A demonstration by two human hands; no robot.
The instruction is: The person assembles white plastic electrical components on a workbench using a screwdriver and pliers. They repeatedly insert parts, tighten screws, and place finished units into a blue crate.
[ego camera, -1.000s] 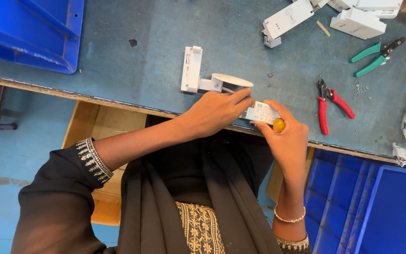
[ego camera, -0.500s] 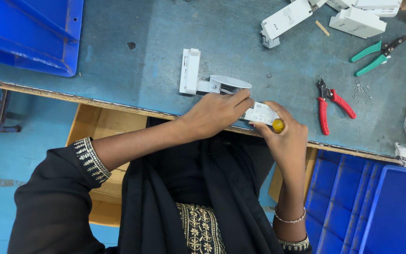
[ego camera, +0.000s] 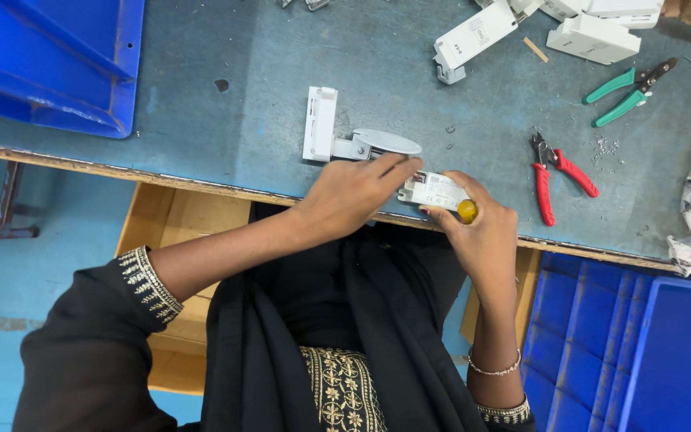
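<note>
My left hand (ego camera: 357,196) grips one end of a small white rectangular module (ego camera: 432,190) at the near edge of the worktable. My right hand (ego camera: 481,236) is wrapped around a tool with a yellow handle end (ego camera: 467,211), its tip pressed against the same module. Just beyond my left fingers lies a white plastic fitting with a round disc and a flat bar (ego camera: 345,138).
Red-handled cutters (ego camera: 557,174) lie to the right, green-handled pliers (ego camera: 629,90) farther back. Several white housings (ego camera: 521,28) sit at the table's far edge. Blue bins stand at the back left (ego camera: 57,64) and at the lower right (ego camera: 641,352); an open cardboard box (ego camera: 169,232) sits under the table.
Both hands stay on the white module with only slight shifts; the left fingers have moved a little along it. The view has drifted slightly.
</note>
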